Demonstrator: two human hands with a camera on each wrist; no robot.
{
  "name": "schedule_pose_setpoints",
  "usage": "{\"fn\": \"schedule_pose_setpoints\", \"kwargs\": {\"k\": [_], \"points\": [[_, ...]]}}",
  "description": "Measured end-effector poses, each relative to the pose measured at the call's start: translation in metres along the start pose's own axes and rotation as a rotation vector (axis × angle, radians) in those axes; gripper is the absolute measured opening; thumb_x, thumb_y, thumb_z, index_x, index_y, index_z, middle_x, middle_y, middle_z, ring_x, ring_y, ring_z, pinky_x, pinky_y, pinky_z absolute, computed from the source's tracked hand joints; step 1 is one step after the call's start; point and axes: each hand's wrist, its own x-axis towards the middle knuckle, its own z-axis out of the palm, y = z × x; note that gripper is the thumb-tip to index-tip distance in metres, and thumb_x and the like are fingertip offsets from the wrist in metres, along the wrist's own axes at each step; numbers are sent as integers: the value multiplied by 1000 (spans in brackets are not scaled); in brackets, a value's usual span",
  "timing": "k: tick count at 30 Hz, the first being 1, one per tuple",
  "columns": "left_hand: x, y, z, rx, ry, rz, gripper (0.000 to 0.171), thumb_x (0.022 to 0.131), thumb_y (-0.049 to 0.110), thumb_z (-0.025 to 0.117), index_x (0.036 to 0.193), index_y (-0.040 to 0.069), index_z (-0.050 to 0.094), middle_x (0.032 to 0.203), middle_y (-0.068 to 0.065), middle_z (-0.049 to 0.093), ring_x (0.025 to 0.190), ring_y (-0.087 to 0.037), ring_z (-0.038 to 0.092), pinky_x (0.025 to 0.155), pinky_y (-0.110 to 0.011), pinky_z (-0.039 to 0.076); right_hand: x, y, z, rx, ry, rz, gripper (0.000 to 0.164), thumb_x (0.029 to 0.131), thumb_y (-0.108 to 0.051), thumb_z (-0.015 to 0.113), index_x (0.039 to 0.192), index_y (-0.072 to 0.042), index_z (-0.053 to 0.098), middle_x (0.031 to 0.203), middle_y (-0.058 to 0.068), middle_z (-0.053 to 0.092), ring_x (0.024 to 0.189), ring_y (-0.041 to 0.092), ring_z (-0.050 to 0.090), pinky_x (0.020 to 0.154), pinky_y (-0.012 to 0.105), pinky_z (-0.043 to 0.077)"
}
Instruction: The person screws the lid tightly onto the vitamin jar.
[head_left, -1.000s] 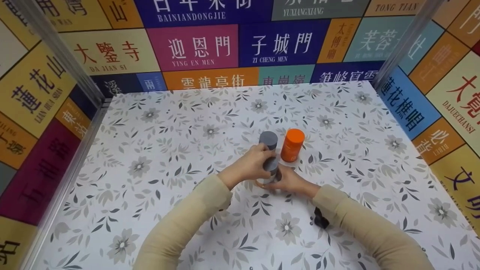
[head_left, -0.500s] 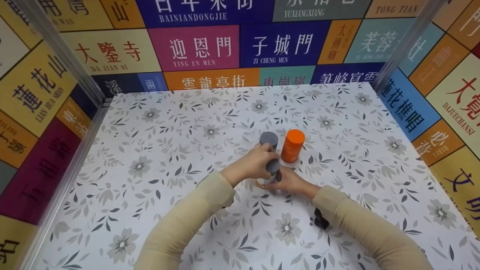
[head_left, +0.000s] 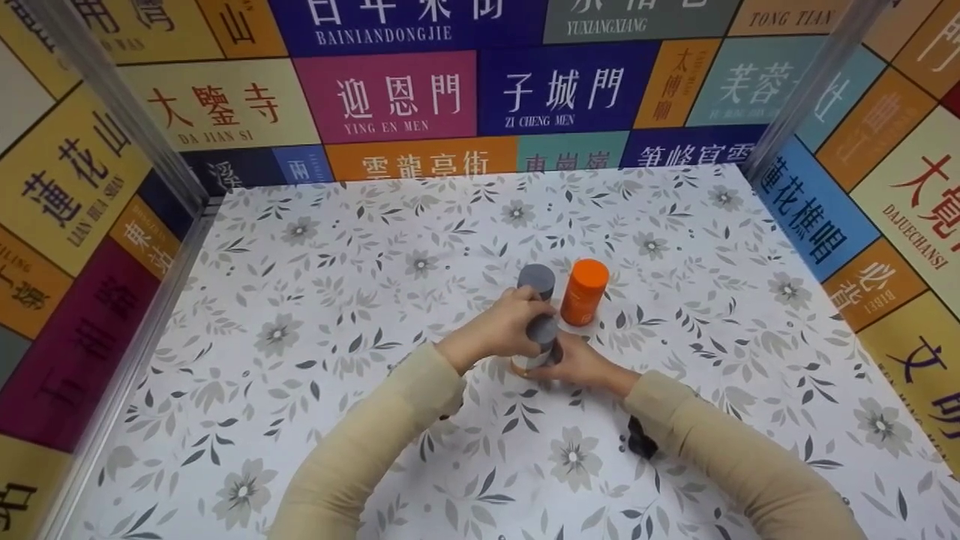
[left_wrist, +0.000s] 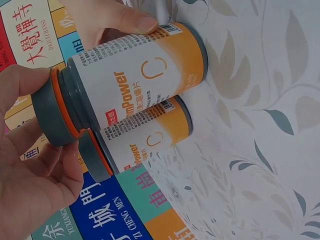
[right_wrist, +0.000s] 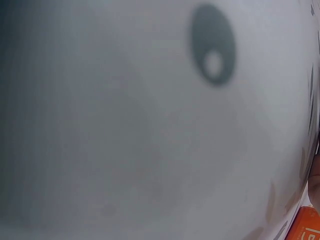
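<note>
Between both hands stands a white-and-yellow bottle [left_wrist: 135,75] printed with a "C". Its dark grey lid [left_wrist: 55,112] has an orange ring beneath it, with grey neck showing below the ring. My left hand [head_left: 514,322] pinches this lid between thumb and fingers. Lower down, my right hand [head_left: 585,364] grips the bottle's body, its thumb along the label in the left wrist view. A second matching bottle [left_wrist: 150,137] stands just behind, its grey lid [head_left: 536,277] on. An orange cylindrical container [head_left: 584,292] stands upright to the right. A blurred pale surface fills most of the right wrist view.
All this stands on a table [head_left: 420,450] covered in a white floral print. Panels [head_left: 382,97] with coloured blocks and large lettering rise behind and at both sides. Something small and black [head_left: 641,441] shows under the right sleeve.
The left hand shifted slightly right and then back left, keeping its grip on the lid. The right hand, the second bottle and the orange container stay in place.
</note>
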Motion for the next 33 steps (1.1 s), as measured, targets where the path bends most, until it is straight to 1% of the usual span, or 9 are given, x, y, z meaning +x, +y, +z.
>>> {"fn": "schedule_pose_setpoints", "kwargs": {"k": [4,7,11,17,20,25,27,33], "points": [[1,-1,1,-18,4,-12,52,68,13,74,118,8,61,112,-9,51,98,-23,43,80,-27,41,-1,-2,0,13,-2,21,80,71,-31,78,137,-13,35,132,0,50,119,15,45,105,39,28],[0,-3,1,-26,18,-1,51,68,13,74,117,7,62,111,-10,51,97,-24,44,79,-27,42,-5,-17,-2,29,-1,29,75,73,-24,77,135,-9,38,130,3,51,118,16,45,105,37,29],[-1,-5,1,-33,38,36,50,70,15,75,117,5,62,110,-11,52,97,-25,46,79,-29,42,-9,-36,-3,42,0,22,70,74,-14,76,133,-4,40,130,8,51,119,19,45,104,37,30],[-2,-6,1,-43,26,41,51,71,15,74,119,5,60,113,-11,52,99,-25,45,82,-29,41,-10,-38,-4,47,-3,24,72,74,-14,75,134,-3,38,131,9,50,121,20,44,105,40,28],[-3,-7,2,-42,26,47,52,72,15,74,120,5,59,113,-11,52,100,-25,45,83,-29,41,-9,-37,-4,51,-8,19,72,74,-13,75,135,-1,38,131,11,50,121,23,44,105,42,27],[-3,-9,4,-42,51,49,52,72,17,74,120,3,59,113,-11,52,100,-24,46,84,-29,42,-4,-17,0,58,4,29,76,73,-16,76,137,-5,36,132,9,49,122,23,43,106,42,26],[-3,-9,4,-38,56,45,52,73,18,74,120,2,59,113,-11,52,101,-24,46,85,-29,42,-1,-7,1,54,12,44,79,72,-20,78,138,-10,36,133,5,49,123,19,43,107,40,25],[-3,-7,3,-9,55,56,50,71,17,74,116,1,61,111,-11,53,99,-24,47,85,-29,42,-2,-2,0,53,3,38,80,70,-27,79,137,-13,37,132,2,50,122,17,43,106,40,26]]}}
